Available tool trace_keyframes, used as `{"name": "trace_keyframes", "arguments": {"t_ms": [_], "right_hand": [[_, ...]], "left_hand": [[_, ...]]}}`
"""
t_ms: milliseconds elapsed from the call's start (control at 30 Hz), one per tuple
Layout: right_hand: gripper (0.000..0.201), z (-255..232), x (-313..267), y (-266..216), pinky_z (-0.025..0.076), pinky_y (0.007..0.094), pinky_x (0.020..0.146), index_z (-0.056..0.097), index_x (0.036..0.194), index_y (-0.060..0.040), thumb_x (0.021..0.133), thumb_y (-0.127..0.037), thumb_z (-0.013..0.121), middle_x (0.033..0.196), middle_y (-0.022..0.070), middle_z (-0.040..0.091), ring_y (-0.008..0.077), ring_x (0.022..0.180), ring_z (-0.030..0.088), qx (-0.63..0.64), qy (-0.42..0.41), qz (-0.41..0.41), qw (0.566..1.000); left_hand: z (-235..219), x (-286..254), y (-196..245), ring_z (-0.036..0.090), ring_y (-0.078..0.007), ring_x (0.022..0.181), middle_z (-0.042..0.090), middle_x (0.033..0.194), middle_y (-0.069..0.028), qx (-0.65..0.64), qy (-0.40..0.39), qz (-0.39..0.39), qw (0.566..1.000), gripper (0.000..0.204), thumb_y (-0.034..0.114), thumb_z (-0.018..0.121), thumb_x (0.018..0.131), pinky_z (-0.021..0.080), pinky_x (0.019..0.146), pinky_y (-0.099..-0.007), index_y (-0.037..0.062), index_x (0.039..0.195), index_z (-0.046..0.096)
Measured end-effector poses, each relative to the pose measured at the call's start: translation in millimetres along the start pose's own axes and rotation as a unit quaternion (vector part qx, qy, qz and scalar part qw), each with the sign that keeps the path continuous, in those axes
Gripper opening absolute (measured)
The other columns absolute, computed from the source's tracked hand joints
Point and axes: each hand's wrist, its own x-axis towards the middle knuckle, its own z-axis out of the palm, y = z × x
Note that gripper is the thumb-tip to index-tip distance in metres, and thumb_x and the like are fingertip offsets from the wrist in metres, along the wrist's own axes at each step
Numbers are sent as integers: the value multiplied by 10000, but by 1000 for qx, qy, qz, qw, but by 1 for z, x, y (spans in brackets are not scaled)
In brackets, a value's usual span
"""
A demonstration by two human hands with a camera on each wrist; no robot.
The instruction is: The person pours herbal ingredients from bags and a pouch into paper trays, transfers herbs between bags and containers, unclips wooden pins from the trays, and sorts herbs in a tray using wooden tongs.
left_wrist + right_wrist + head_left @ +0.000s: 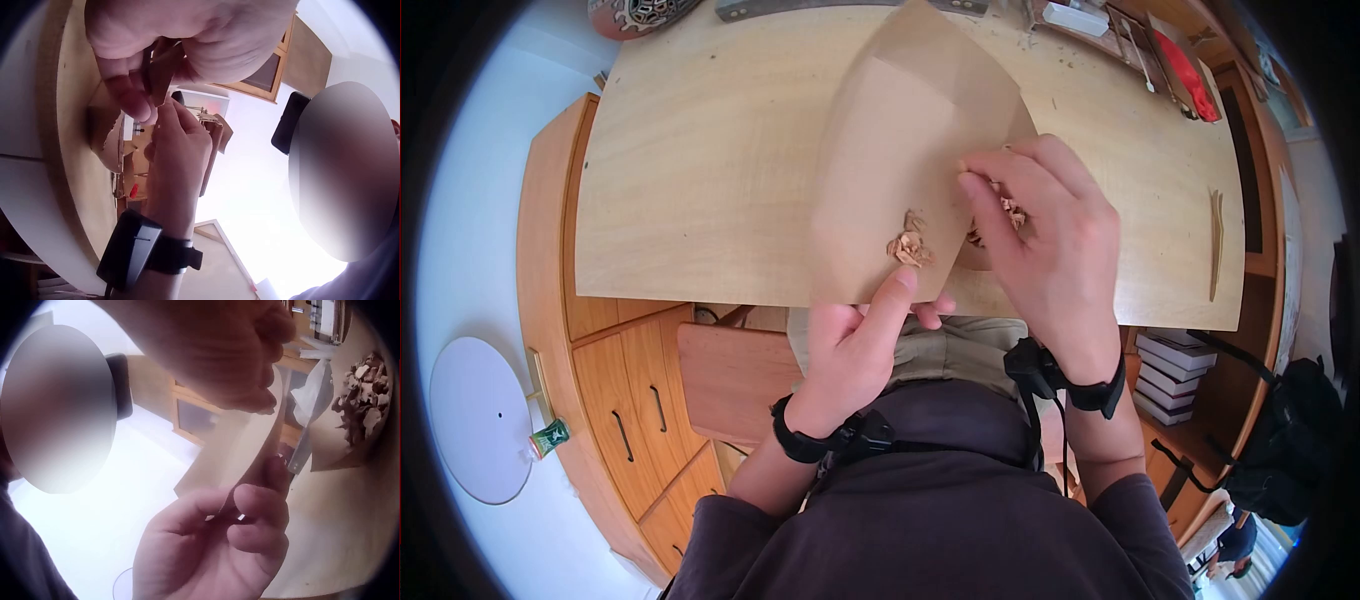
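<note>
A tilt could spill the wood-like flakes point(910, 249), because left hand point(855, 345) gripped the paper point(890, 130) only at six o'clock; right hand point(1055, 240), I could not tell its grasp.

Head camera looks down on both hands; wrist cameras look closely across.
</note>
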Motion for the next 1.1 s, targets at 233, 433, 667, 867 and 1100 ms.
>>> {"name": "trace_keyframes", "arguments": {"t_ms": [233, 433, 667, 867, 1100], "right_hand": [[158, -19, -5, -3, 520, 312, 635, 746, 991, -25, 836, -29, 775, 822, 80, 649, 183, 690, 650, -28, -10, 94, 995], [114, -2, -13, -13, 537, 375, 605, 738, 920, -48, 811, -72, 763, 800, 91, 632, 292, 708, 660, 113, -82, -9, 990], [161, 1, -7, -13, 503, 323, 616, 737, 967, -20, 812, -16, 778, 810, 86, 619, 230, 706, 628, 136, -88, 39, 986], [151, -1, -5, -5, 438, 250, 593, 697, 968, -6, 831, 28, 751, 801, 34, 574, 112, 660, 505, 159, -93, 108, 977], [146, -5, -4, -4, 389, 228, 560, 697, 969, -7, 839, 28, 753, 837, 15, 600, 69, 629, 446, 169, -66, 118, 976]], "left_hand": [[0, 8, 2, 693, -177, 863, 684, 1067, -100, -18, 24, 27, 999, 203, 70, 548, 1031, 555, 697, -301, -38, 1194, 605], [-1, 11, -5, 690, -181, 888, 678, 1082, -108, 13, -17, 69, 997, 211, 28, 558, 1014, 562, 713, -302, -39, 1213, 586], [0, 9, -5, 702, -194, 901, 668, 1109, -124, -9, -9, 45, 999, 252, 2, 558, 1008, 577, 722, -315, -33, 1257, 546], [-1, 7, -7, 708, -205, 875, 667, 1120, -132, 3, -6, 34, 999, 262, 10, 568, 1007, 584, 715, -324, -34, 1264, 542], [1, 4, -4, 711, -203, 863, 676, 1095, -129, -5, 15, 22, 1000, 239, 11, 567, 1007, 588, 719, -322, -38, 1240, 561]]}}
